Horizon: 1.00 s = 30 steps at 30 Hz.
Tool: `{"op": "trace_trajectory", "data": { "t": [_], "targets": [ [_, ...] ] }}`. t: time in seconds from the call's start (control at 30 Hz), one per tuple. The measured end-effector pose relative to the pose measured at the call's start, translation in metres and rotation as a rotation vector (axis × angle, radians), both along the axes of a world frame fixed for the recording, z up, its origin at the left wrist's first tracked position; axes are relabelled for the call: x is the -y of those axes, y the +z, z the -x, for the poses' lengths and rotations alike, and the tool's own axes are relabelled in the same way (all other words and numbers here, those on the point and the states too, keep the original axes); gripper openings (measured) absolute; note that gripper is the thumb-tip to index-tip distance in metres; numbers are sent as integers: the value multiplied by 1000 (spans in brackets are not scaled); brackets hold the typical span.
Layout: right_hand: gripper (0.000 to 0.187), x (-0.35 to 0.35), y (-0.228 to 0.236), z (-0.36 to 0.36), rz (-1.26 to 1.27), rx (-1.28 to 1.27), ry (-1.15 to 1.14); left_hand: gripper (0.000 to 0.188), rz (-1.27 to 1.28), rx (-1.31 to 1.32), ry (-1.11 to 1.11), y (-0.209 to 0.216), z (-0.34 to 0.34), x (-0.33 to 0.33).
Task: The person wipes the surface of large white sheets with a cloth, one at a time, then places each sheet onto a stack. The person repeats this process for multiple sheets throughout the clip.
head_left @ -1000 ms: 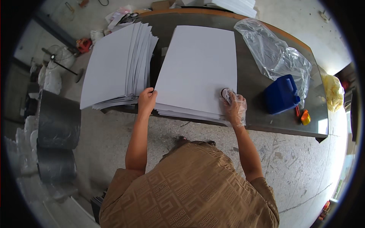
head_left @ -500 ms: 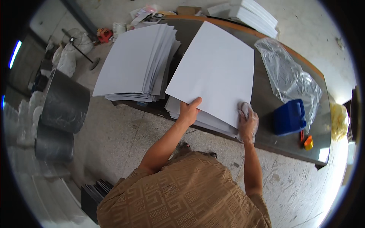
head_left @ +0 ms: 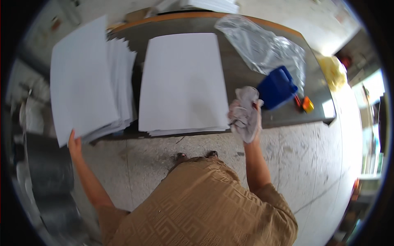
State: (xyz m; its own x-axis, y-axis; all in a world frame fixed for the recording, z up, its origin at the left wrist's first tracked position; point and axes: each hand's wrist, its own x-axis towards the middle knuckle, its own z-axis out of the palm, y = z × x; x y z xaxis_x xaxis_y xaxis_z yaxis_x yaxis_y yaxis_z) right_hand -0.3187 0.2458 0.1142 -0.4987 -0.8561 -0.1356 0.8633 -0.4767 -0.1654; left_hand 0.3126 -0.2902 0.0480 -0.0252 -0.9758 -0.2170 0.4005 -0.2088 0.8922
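My left hand (head_left: 74, 143) pinches the near edge of a large white sheet (head_left: 82, 82) at the far left. The sheet lies slanted over a stack of white sheets (head_left: 122, 82), partly covering it and jutting past its left side. Nearer the middle, a second stack of white sheets (head_left: 182, 82) rests squarely on the table, its near edges slightly uneven. Just off that stack's near right corner, my right hand (head_left: 257, 129) is closed on a crumpled greyish-white cloth (head_left: 247, 102), which hides most of the fingers.
The dark table (head_left: 279, 119) has an orange-brown far edge. On its right are a blue jug (head_left: 276, 88), a clear plastic bag (head_left: 262, 47) and a small orange-yellow object (head_left: 308, 105). A yellow bag (head_left: 333, 71) sits beyond the right end. Dark rolls (head_left: 49, 168) stand at the left.
My left hand has carried a sheet from the middle stack leftward onto the left stack. My right hand has come off the sheet, still holding the cloth. The view has shifted.
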Motion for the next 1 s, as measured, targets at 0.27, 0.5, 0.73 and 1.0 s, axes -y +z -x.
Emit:
{"op": "trace_trajectory", "data": {
  "t": [0.27,0.5,0.73,1.0],
  "targets": [
    [61,23,22,-33,211,0,47,45,-56,269,95,-23,-12,32],
    [63,29,25,-52,188,33,45,56,-125,1509,284,61,70,-69],
    [60,46,9,-71,200,50,369,23,1349,937,-246,148,315,-257],
    [49,29,26,-83,6,-5,506,47,1816,725,-874,168,435,-337]
  ]
}}
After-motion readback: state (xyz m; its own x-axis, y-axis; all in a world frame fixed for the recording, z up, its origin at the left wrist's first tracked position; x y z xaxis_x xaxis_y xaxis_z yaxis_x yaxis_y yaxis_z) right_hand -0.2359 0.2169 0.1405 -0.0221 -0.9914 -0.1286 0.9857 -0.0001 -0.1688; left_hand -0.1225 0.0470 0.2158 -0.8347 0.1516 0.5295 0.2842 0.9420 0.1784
